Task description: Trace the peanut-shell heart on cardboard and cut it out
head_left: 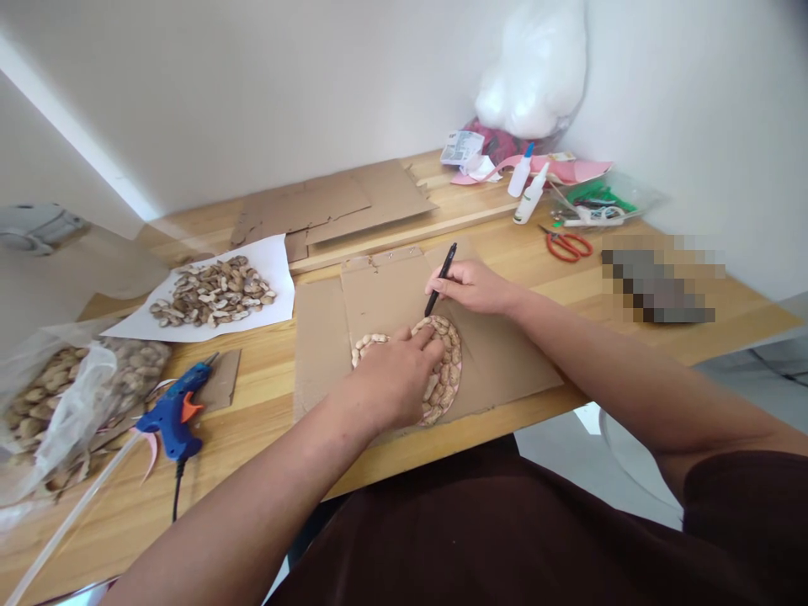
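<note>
Head view gives me both bare hands at work by the middle of the near edge of the wooden surface (265, 425). I see the left hand (401, 379) palm down, fingers loosely spread and slightly bent over the peanut piece (449, 370), not closed around anything. That piece lies flat on a large cardboard sheet (505, 362) at the near edge; its right side is rounded, and the middle is hidden from me under the fingers. The right hand (473, 286) grips a black pen (441, 279), tilted with its tip down at the top rim of the peanut piece; I cannot tell whether the tip touches.

Toward the left end of the surface I have a glue gun (177, 412), beside a clear bag of peanuts (126, 358). Behind these, white paper (284, 282) carries a pile of shells (215, 290). Flat cardboard scraps (353, 198) lie along the far edge.

Near the far right corner I find two glue bottles (531, 199), just beside a clear bag with green things (603, 200) in it, and a big bag of white stuffing (530, 76) behind. Red-handled scissors (570, 247) lie in front of the bottles. Toward the right end, a dark object (660, 286) is too blurred for me to name.
</note>
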The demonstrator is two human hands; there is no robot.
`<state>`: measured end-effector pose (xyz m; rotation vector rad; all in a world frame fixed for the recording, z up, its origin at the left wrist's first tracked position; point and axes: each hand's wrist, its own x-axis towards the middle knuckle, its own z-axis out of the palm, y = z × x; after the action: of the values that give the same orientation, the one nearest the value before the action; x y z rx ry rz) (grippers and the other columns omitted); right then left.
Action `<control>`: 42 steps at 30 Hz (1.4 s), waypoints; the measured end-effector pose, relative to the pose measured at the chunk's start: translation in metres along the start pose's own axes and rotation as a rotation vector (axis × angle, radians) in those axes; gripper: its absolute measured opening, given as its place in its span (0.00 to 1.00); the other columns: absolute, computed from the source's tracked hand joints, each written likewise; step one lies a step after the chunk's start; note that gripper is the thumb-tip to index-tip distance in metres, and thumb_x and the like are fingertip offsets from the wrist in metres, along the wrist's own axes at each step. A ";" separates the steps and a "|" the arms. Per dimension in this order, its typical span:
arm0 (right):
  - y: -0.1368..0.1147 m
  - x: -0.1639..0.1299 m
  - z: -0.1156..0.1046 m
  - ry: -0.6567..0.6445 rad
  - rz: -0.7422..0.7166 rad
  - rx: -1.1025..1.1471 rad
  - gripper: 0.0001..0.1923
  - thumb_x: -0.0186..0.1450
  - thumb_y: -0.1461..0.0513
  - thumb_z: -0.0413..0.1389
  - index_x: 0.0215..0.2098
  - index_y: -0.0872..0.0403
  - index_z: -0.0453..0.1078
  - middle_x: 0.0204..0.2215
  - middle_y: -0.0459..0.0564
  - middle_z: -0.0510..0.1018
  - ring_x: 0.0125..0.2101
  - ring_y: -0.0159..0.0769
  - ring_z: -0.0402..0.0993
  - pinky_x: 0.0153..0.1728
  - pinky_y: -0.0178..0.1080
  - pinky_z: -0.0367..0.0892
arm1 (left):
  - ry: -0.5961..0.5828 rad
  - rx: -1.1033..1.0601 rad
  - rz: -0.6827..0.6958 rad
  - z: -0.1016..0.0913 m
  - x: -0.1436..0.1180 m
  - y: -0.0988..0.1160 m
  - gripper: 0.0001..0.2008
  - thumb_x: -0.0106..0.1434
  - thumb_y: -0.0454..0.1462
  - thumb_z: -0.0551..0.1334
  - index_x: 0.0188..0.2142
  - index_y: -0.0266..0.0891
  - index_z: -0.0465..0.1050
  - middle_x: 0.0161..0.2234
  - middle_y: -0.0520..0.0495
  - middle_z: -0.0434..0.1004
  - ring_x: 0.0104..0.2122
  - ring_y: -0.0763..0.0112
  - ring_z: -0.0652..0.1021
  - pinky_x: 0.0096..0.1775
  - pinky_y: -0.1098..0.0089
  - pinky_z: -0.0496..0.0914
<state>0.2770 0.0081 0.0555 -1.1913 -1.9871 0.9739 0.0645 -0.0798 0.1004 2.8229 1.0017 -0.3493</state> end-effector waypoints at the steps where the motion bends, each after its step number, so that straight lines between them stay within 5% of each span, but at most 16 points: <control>1: 0.000 0.000 0.000 0.002 0.009 0.015 0.15 0.65 0.54 0.54 0.37 0.56 0.77 0.34 0.52 0.83 0.35 0.37 0.78 0.40 0.38 0.69 | -0.004 0.001 -0.001 0.000 0.000 0.000 0.23 0.54 0.36 0.63 0.51 0.42 0.66 0.66 0.43 0.60 0.52 0.52 0.70 0.37 0.57 0.77; 13: -0.002 -0.004 -0.003 0.031 0.021 0.055 0.15 0.63 0.53 0.55 0.35 0.57 0.77 0.33 0.52 0.83 0.32 0.36 0.77 0.37 0.39 0.69 | -0.024 0.011 -0.008 -0.003 0.000 0.001 0.24 0.54 0.38 0.64 0.51 0.43 0.66 0.66 0.43 0.58 0.50 0.52 0.71 0.35 0.57 0.77; 42: -0.009 -0.045 -0.011 0.163 -0.109 -0.246 0.13 0.67 0.56 0.54 0.37 0.54 0.78 0.37 0.52 0.83 0.40 0.42 0.78 0.42 0.41 0.67 | -0.008 0.017 -0.008 -0.004 0.001 0.001 0.19 0.56 0.37 0.61 0.49 0.44 0.68 0.63 0.45 0.64 0.48 0.53 0.71 0.33 0.58 0.76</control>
<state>0.3004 -0.0323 0.0628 -1.2346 -2.0582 0.5707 0.0664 -0.0794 0.1039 2.8306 1.0141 -0.3712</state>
